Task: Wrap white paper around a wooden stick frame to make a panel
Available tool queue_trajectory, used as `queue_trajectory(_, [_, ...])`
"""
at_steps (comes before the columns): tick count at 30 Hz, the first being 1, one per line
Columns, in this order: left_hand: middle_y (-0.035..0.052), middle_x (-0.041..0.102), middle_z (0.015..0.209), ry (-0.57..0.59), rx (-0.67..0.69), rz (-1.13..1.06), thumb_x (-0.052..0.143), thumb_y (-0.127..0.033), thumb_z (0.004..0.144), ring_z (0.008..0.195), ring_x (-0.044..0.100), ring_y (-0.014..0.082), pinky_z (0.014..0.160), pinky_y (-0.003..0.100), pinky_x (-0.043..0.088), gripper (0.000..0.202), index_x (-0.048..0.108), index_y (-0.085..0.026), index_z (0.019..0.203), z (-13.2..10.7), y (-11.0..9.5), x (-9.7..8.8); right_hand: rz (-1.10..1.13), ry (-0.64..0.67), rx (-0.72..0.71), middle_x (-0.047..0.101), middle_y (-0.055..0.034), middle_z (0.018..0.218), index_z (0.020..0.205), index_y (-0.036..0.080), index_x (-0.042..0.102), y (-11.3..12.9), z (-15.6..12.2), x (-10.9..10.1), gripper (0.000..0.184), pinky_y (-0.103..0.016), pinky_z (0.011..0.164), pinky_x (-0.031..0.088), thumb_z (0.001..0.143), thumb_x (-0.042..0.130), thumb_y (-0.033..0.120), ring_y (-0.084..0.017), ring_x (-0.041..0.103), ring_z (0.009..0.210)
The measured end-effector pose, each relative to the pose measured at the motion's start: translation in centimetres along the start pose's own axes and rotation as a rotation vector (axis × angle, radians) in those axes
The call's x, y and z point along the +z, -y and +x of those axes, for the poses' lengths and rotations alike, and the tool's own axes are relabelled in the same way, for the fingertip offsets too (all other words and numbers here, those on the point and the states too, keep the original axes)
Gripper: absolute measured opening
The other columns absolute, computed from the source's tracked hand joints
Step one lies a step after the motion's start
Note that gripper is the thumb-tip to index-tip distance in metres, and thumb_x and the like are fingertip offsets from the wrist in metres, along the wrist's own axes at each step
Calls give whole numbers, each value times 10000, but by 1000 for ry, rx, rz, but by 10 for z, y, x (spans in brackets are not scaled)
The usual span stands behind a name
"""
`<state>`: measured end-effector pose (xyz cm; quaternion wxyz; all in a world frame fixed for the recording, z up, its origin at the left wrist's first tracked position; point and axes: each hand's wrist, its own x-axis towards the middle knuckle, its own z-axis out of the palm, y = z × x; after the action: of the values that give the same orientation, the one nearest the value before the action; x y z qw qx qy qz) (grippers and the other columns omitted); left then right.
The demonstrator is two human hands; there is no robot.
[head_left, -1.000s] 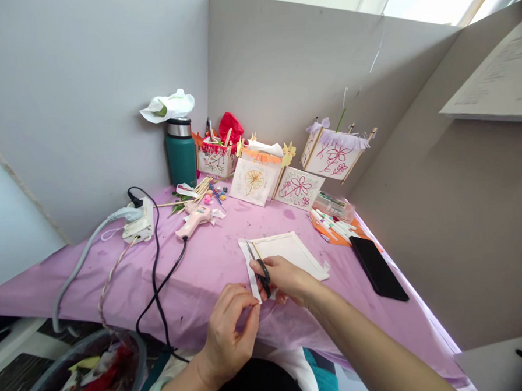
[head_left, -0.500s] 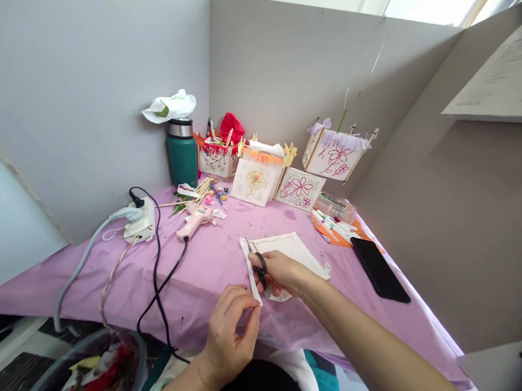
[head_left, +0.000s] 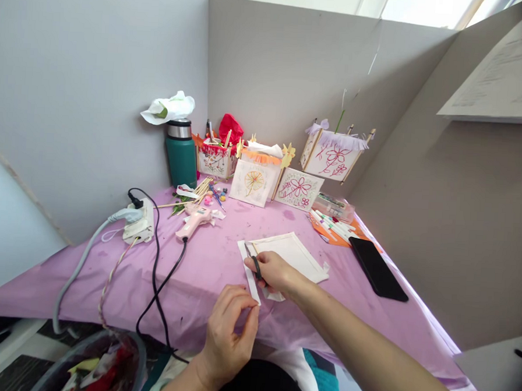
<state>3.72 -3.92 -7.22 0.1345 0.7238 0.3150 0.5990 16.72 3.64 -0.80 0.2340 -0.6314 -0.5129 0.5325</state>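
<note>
Scissors (head_left: 256,269) are positioned at the left edge of the white panel (head_left: 295,255), with the blades directed away from the person and slightly to the left. Their long axis runs from the right hand (head_left: 275,273) toward the panel's far left corner, near a white strip (head_left: 253,289) along the panel's left margin. The blade opening cannot be determined. The right forearm enters from the lower right and crosses the near part of the panel; the wrist is roughly level, the thumb lies uppermost, and the fingers are clamped around the black handles, partly hidden. The left hand (head_left: 232,319) is located at the near left of the panel, back of the hand upward, with the thumb and index fingertip pinched together on the strip's near end. The strip's long axis extends away from this pinch, leaning left. A pink glue gun (head_left: 194,221) lies left of the panel; a black phone (head_left: 378,269) lies to its right. Decorated panels and boxes stand beyond it.
</note>
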Motion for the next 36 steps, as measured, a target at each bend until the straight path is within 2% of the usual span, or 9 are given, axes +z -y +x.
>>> queue_trajectory(6, [58, 638, 968, -105, -262, -77, 529, -162, 888, 787, 644, 140, 704, 276, 535, 55, 574, -184, 913, 25, 8, -11, 144, 82, -156, 494, 52, 617, 761, 168, 494, 0, -34, -25, 334, -152, 345, 227, 832, 612, 472, -38, 389, 432])
queue_trajectory(8, [31, 659, 867, -142, -345, -97, 541, -211, 897, 742, 657, 135, 727, 284, 541, 79, 579, -183, 961, 45, 15, -15, 178, 74, -198, 498, 47, 630, 762, 169, 494, -4, -49, -35, 349, -157, 349, 233, 826, 606, 493, -42, 385, 437])
queue_trajectory(13, [55, 669, 938, -233, -184, 170, 518, -242, 898, 887, 655, 178, 849, 345, 518, 118, 578, -174, 973, 106, 40, -30, 88, 24, -117, 509, 39, 606, 923, 161, 570, -25, -80, -50, 330, -173, 397, 267, 832, 600, 477, -66, 423, 469])
queue_trajectory(14, [79, 658, 993, -202, -129, 314, 520, -220, 883, 955, 637, 205, 882, 372, 502, 123, 584, -168, 975, 116, 44, -32, 82, 16, -112, 504, 42, 603, 966, 162, 577, -31, -84, -53, 334, -176, 406, 271, 833, 600, 468, -68, 424, 473])
queue_trajectory(18, [205, 539, 1271, 306, -146, 845, 580, -164, 801, 1118, 547, 361, 890, 494, 457, 314, 589, -111, 1110, 139, 49, -27, 75, -71, -116, 472, 45, 619, 985, 161, 586, -50, -98, -63, 332, -187, 420, 271, 826, 614, 451, -73, 408, 497])
queue_trajectory(23, [140, 661, 1028, 712, -108, 857, 530, -229, 855, 1053, 563, 316, 866, 430, 444, 197, 660, -154, 983, 148, 48, 20, 109, -114, -112, 442, 49, 624, 975, 162, 579, -67, -110, -70, 325, -190, 433, 292, 825, 620, 447, -77, 406, 515])
queue_trajectory(28, [97, 669, 879, 813, -126, 789, 619, -195, 777, 851, 620, 236, 745, 335, 463, 94, 682, -169, 841, 158, 52, 50, 159, -62, -100, 459, 41, 647, 987, 167, 566, -82, -121, -62, 322, -192, 458, 338, 847, 595, 456, -83, 428, 539])
queue_trajectory(31, [117, 644, 1002, 755, -106, 756, 564, -201, 840, 977, 592, 251, 817, 360, 444, 146, 673, -165, 929, 147, 39, 43, 188, -33, -80, 460, 35, 657, 999, 173, 563, -90, -129, -55, 284, -184, 451, 339, 859, 580, 420, -87, 437, 553])
queue_trajectory(36, [53, 643, 856, 730, -141, 471, 635, -279, 814, 870, 598, 219, 762, 335, 447, 99, 659, -196, 766, 91, 5, 25, 92, -17, -26, 528, 12, 725, 1017, 202, 575, -93, -140, -48, 224, -165, 425, 323, 866, 548, 365, -96, 478, 597])
